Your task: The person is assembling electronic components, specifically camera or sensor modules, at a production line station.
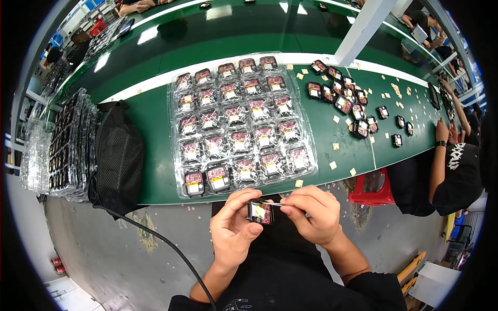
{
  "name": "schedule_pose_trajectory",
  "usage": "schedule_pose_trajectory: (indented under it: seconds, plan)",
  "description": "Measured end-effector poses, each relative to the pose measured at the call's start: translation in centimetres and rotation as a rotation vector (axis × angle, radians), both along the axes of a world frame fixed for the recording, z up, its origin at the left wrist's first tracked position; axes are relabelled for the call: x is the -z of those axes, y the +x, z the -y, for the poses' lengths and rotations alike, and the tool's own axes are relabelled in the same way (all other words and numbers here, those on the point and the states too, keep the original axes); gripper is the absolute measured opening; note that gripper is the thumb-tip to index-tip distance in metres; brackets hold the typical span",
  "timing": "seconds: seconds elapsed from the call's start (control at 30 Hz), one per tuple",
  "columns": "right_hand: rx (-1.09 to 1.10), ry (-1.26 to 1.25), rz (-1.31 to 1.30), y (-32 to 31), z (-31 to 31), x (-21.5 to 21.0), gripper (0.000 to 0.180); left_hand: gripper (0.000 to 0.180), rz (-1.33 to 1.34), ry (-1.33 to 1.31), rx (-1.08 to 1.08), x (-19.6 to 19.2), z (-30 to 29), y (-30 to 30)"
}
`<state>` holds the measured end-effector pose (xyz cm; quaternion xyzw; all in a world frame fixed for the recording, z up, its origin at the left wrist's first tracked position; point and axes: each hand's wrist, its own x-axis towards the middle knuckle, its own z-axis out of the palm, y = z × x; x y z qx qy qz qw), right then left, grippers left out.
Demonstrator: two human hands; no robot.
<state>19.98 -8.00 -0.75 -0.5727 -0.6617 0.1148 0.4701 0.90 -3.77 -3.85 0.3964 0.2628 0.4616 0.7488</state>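
My left hand (234,225) grips a small black square device (260,211) by its edges, with a red, yellow and white face turned up. In my right hand (315,212) is a pair of thin metal tweezers (276,203), its tips touching or just over the top edge of the device. Both hands are in front of the table's near edge. Beyond them lies a clear plastic tray (313,165) with rows of similar devices in its pockets. Two devices in its nearest row, at the left, look more sharply visible than the others.
Loose devices (343,104) lie piled right of the tray, among scattered small pale squares (333,165). A black mesh bag (119,155) and stacked filled trays (70,147) stand at left. A black cable (166,239) hangs by my left arm. A co-worker (456,171) sits at right near a red stool (371,189).
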Motion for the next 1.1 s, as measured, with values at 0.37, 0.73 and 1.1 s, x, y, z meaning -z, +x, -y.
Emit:
schedule_pose_trajectory:
  seconds: [0.37, 0.73, 1.1]
  plan:
    - [0.011, 0.022, 0.121, -0.2, -0.1, 0.7, 0.016, 0.066, -0.075, 0.063, -0.011, -0.1, -0.1, 0.0]
    - [-0.008, -0.016, 0.067, -0.3, 0.1, 0.8, 0.015, 0.065, -0.096, 0.092, 0.003, -0.1, -0.2, -0.1]
    - [0.085, 0.070, 0.193, -0.2, 0.1, 1.3, 0.016, 0.063, -0.073, 0.056, -0.027, -0.3, 0.1, 0.8]
